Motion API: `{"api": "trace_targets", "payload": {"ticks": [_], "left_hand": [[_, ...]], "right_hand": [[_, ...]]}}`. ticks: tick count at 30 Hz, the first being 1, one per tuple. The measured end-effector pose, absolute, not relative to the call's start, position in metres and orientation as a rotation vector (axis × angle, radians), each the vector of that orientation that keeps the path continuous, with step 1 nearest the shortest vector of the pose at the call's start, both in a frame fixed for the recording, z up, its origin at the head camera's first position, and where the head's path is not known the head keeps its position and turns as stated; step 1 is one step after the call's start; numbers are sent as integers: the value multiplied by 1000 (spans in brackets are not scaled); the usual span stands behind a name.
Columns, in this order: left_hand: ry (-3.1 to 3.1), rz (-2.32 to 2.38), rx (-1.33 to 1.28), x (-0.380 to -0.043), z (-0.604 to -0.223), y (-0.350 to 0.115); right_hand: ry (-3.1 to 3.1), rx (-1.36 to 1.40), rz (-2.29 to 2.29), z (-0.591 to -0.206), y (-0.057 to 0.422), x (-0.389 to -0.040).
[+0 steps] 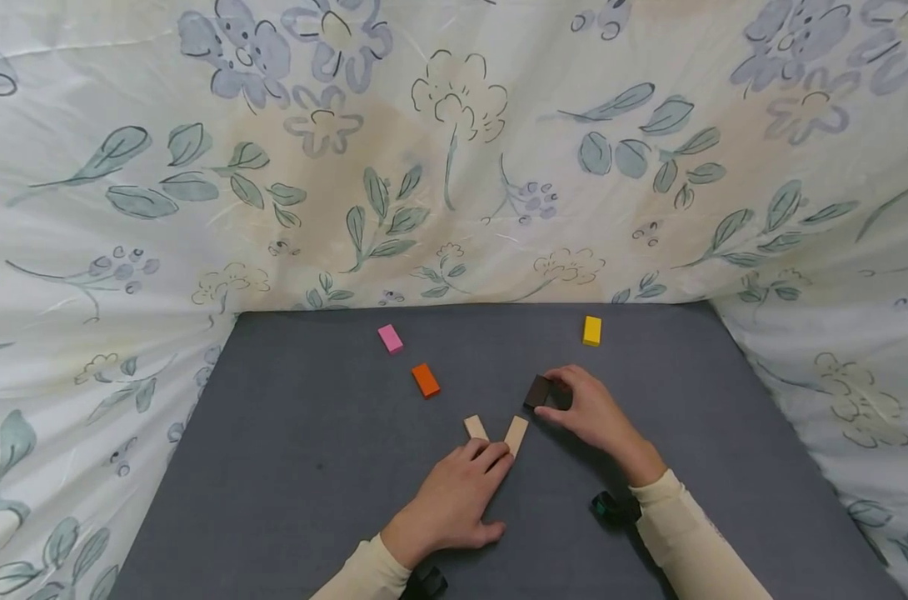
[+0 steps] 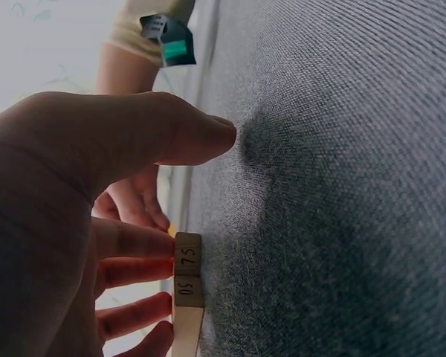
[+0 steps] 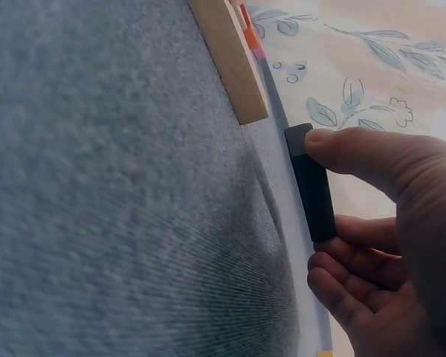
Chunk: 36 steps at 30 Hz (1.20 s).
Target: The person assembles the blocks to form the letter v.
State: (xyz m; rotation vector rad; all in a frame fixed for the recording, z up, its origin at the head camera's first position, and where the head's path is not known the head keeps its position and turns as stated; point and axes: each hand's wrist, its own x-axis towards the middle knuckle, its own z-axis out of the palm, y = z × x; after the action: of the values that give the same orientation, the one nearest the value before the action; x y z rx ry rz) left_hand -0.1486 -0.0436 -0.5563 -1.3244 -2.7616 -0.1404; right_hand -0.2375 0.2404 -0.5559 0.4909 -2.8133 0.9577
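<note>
My right hand [image 1: 592, 414] pinches a black rectangular block [image 1: 538, 392] between thumb and fingers. In the right wrist view the block [image 3: 311, 186] hangs over the grey cloth, the thumb at one end and fingers at the other. Two plain wooden blocks [image 1: 516, 435] lie in a V shape, their near ends covered by my left hand [image 1: 454, 496]. Its fingers stretch forward over them, thumb out to the side. The left wrist view shows the number 75 on one wooden block's end [image 2: 187, 254] and 50 on the other's [image 2: 187, 290].
An orange block [image 1: 426, 381] and a pink block [image 1: 390, 339] lie farther back on the grey table [image 1: 311, 467], left of the wooden blocks. Back right is a yellow block [image 1: 591, 331]. Floral sheeting [image 1: 454, 242] rises behind the table and hangs along both sides.
</note>
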Motion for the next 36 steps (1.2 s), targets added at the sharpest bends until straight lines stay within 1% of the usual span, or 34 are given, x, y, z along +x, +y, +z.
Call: {"api": "trace_targets", "payload": {"ticks": [14, 21, 27, 36], "left_hand": [[-2781, -117, -1318, -147, -555, -42], [-2754, -135, -1316, -148, -556, -42], [-2747, -136, -1289, -155, -559, -36], [-2743, -139, -1291, -155, -556, -37]], "right_hand": [[-2815, 522, 987, -562, 233, -231], [-2802, 536, 997, -565, 233, -233], [-2799, 565, 1001, -568, 237, -245], [-2810, 579, 997, -567, 237, -245]]}}
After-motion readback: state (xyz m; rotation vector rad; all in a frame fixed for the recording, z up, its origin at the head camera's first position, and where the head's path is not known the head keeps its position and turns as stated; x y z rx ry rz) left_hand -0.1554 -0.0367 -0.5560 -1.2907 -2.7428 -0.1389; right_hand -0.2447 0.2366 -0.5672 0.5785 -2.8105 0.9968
